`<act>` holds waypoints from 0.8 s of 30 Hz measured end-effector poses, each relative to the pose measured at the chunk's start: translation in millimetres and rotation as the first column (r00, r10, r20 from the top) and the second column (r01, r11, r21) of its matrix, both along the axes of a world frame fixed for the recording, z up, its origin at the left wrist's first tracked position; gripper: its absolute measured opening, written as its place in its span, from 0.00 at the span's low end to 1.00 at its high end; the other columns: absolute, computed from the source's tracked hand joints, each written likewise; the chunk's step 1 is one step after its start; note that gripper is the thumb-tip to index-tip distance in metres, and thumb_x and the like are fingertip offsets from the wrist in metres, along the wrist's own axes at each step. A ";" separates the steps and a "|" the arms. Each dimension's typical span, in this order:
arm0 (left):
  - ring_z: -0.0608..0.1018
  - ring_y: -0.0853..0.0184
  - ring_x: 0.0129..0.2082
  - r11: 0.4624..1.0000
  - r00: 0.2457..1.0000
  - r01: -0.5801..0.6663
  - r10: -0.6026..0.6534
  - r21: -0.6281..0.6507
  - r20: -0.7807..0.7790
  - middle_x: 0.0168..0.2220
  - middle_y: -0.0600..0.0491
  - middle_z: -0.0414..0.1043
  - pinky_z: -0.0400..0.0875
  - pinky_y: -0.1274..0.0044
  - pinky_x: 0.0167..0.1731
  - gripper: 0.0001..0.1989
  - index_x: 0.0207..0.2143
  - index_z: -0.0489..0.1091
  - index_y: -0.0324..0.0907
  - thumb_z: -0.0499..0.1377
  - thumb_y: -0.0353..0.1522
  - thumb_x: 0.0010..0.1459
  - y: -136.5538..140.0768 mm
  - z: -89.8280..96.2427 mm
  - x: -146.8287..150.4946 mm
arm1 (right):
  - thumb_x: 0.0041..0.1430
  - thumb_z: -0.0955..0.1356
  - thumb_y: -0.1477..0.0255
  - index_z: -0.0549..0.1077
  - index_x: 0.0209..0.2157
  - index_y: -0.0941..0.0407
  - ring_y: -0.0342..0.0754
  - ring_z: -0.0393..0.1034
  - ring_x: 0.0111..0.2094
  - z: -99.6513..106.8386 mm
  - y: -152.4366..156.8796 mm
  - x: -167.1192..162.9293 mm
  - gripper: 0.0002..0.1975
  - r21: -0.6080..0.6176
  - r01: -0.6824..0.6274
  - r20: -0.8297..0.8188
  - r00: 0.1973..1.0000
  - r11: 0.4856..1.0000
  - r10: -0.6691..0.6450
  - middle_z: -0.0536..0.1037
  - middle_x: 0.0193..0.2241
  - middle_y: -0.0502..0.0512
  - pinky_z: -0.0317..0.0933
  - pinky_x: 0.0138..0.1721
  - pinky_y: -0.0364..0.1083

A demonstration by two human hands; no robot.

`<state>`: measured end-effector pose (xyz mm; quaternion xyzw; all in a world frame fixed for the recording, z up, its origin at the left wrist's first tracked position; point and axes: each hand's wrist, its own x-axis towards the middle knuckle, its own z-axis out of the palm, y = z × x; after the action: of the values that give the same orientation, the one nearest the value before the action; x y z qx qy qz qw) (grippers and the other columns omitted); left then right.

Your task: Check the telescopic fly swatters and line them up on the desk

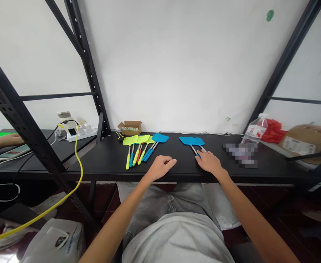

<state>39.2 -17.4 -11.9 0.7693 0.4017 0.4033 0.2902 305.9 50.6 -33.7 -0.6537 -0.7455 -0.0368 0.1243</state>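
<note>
"Checking two blue flyswatters (192, 141), one o'clock on the counter (108, 157): right hand (209, 161) over them, grip unclear; left hand (162, 167) loosely curled. Risk?"
"They overlap; pulling one could drag the other."

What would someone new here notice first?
Probably the bright yellow-green fly swatters, fanned beside blue-headed ones left of centre on the black table. To their right, two overlapping blue swatters lie with their handles at the fingers of the right hand. A vivid yellow cable sweeps down the picture's left side.
</note>
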 end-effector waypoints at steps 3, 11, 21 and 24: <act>0.53 0.74 0.21 1.000 1.000 0.007 -0.007 0.001 0.001 0.20 0.59 0.46 0.47 0.77 0.24 0.24 0.20 0.50 0.42 0.50 0.46 0.63 0.7 -0.9 0.0 | 0.66 0.55 0.66 0.68 0.58 0.56 0.68 0.61 0.58 1.1 2.4 2.9 0.24 -0.002 0.016 0.014 1.000 1.000 -0.016 0.67 0.60 0.64 0.58 0.53 0.62; 0.53 0.74 0.21 1.000 1.000 0.002 -0.002 -0.004 -0.009 0.20 0.59 0.47 0.48 0.77 0.24 0.24 0.20 0.51 0.42 0.50 0.46 0.62 2.2 -1.8 0.0 | 0.65 0.56 0.65 0.71 0.56 0.54 0.67 0.62 0.57 3.4 11.2 17.5 0.23 0.020 0.094 -0.019 0.995 0.995 -0.094 0.70 0.57 0.63 0.61 0.49 0.61; 0.54 0.74 0.21 1.000 1.000 -0.003 0.003 -0.008 -0.018 0.20 0.59 0.48 0.48 0.77 0.24 0.24 0.19 0.52 0.41 0.50 0.46 0.62 1.2 -0.4 0.5 | 0.63 0.61 0.67 0.72 0.54 0.57 0.58 0.66 0.56 3.1 8.2 15.9 0.21 0.229 -0.046 -0.075 0.995 0.972 0.065 0.73 0.55 0.60 0.59 0.55 0.53; 0.54 0.73 0.21 1.000 1.000 0.004 -0.004 0.003 -0.018 0.20 0.59 0.49 0.48 0.77 0.24 0.24 0.19 0.52 0.41 0.50 0.46 0.62 0.8 0.2 0.7 | 0.63 0.61 0.66 0.74 0.52 0.54 0.57 0.69 0.52 4.9 2.4 12.9 0.19 0.187 -0.033 -0.110 0.992 0.982 0.054 0.76 0.52 0.57 0.63 0.48 0.51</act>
<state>39.9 -16.7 -11.6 0.7739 0.4022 0.3966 0.2863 318.8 53.0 -28.8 -0.6238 -0.7447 -0.0655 0.2280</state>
